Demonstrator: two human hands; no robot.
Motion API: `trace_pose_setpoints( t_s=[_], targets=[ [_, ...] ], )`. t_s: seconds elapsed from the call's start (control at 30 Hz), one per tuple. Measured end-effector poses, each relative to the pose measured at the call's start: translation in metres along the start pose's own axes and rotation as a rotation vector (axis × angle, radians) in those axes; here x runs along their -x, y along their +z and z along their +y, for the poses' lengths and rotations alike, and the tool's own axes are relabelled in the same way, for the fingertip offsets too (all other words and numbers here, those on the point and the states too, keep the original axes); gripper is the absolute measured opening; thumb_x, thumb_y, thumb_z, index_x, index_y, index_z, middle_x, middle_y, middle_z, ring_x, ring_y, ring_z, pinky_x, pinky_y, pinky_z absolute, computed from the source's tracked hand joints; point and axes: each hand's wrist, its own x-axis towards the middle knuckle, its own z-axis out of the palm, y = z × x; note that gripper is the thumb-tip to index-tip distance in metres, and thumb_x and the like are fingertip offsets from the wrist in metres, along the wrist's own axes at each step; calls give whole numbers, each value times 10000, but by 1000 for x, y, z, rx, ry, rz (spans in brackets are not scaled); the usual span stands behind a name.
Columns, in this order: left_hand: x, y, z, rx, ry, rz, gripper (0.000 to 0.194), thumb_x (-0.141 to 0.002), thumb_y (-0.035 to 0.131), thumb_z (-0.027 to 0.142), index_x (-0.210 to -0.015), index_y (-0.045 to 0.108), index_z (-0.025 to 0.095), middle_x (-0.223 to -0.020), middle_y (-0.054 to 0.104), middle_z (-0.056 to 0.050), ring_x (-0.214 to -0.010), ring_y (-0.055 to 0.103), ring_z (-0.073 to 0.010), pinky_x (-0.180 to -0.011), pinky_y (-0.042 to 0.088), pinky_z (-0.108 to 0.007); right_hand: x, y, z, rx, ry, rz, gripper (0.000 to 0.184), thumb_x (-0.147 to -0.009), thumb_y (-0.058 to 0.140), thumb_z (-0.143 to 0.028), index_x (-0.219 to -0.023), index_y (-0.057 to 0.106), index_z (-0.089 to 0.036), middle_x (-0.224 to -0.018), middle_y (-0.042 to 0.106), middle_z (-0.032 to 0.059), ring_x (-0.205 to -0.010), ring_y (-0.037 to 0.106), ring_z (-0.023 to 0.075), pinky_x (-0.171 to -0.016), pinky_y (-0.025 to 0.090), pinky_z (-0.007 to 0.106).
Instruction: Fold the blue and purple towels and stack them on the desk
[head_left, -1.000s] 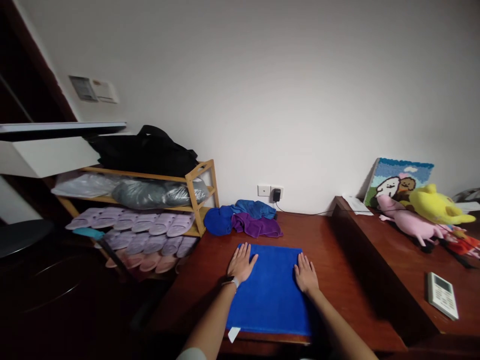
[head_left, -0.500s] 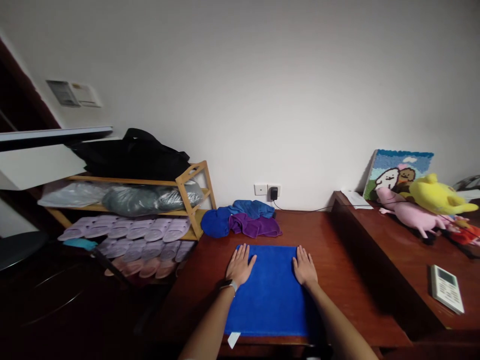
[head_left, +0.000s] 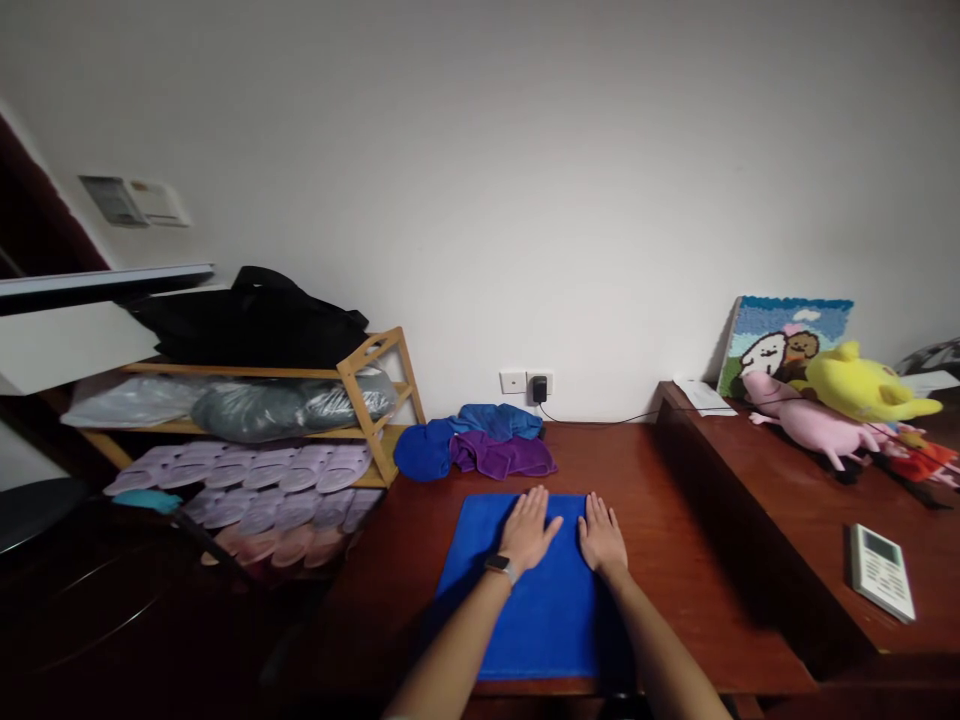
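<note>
The worktop (head_left: 637, 480) carries everything near the hands, its flat top giving the blue cloth (head_left: 551, 612) full support; that cloth lies spread in a single smooth sheet near the front edge, seemingly placed there so both arms reach across it comfortably; the crumpled cloths (head_left: 510, 455), blue and purple, sit bunched near the wall beyond it, apart from the spread cloth, which leaves its area unobstructed; the left hand (head_left: 529, 532) rests palm down on the far part of the blue cloth, toward its middle; the right hand (head_left: 603, 536) rests palm down at the far right edge, likely pinning that side against sliding; the fingers of both hands are straight and extended, gripping nothing, a posture that suits pressing the fabric flat; a watch (head_left: 499, 564) circles the left wrist.

Against the earlier frame, the left hand has moved inward from the left edge and now lies just beside the right one; the right hand keeps to its edge; the cloth remains flat, while the white tag at its near left corner is out of sight, probably behind the left forearm.
</note>
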Motion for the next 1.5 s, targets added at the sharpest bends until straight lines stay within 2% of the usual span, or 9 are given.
trace_pose_setpoints(
  t_s=[0.13,0.23,0.4,0.67,0.8,1.13,1.33,1.4,1.5],
  targets=[
    [-23,27,59,109,64,-64,758,-1025,110,595,-1612,266,142,-1661,320,-108,-1554,240,-228,-1276,177,-426,0,0,3,47,-36,-28,650,-1016,188,-335,-1632,147,-131,-1702,85,28,-1570,37,165,-1260,7,361],
    [-29,40,70,152,47,-95,755,-1028,90,579,-1609,273,133,-1659,323,-111,-1551,249,-217,-1278,172,-416,0,1,4,79,-59,-23,655,-1000,233,-309,-1632,165,-149,-1703,72,24,-1570,30,165,-1259,6,355],
    [-17,33,33,115,45,-73,742,-1033,109,589,-1610,270,153,-1671,301,-90,-1558,222,-204,-1280,146,-417,-1,0,1,50,-17,-2,651,-1031,134,-357,-1625,152,-93,-1698,127,52,-1570,59,174,-1266,28,367],
    [20,-14,-88,29,-157,-120,782,-1024,97,643,-1606,282,155,-1669,287,-87,-1554,233,-215,-1271,164,-408,0,-1,-1,10,9,1,661,-1033,107,-387,-1628,149,-102,-1699,128,36,-1567,72,155,-1265,20,355],
    [33,-19,-124,-6,-174,-102,777,-1024,127,651,-1611,264,162,-1667,293,-87,-1555,229,-218,-1271,171,-416,1,-3,-2,12,5,-3,671,-1030,96,-391,-1625,149,-86,-1700,119,36,-1568,70,160,-1268,35,360],
    [36,-20,-124,-17,-152,-63,738,-1033,152,623,-1606,287,178,-1666,306,-73,-1553,234,-212,-1274,184,-414,-1,1,-2,21,15,14,672,-1027,110,-383,-1623,157,-76,-1698,139,50,-1566,91,162,-1266,33,352],
    [42,-18,-124,-62,-292,134,737,-1042,124,560,-1563,385,108,-1626,395,-128,-1529,308,-238,-1262,237,-404,0,1,-4,12,34,30,669,-1024,128,-370,-1620,171,-70,-1695,157,65,-1563,115,168,-1264,38,347],
    [41,-14,-126,-70,-346,93,755,-1036,108,564,-1554,397,96,-1613,414,-142,-1514,340,-251,-1251,256,-413,0,1,-4,5,34,34,670,-1023,136,-372,-1620,175,-71,-1694,160,67,-1563,116,169,-1264,38,350],
    [37,-11,-129,-60,-370,-22,792,-1021,104,608,-1582,330,96,-1649,327,-147,-1536,285,-265,-1245,252,-448,-1,3,-3,9,34,35,671,-1023,134,-380,-1621,175,-78,-1694,155,57,-1564,111,164,-1264,37,352]
  ],
)
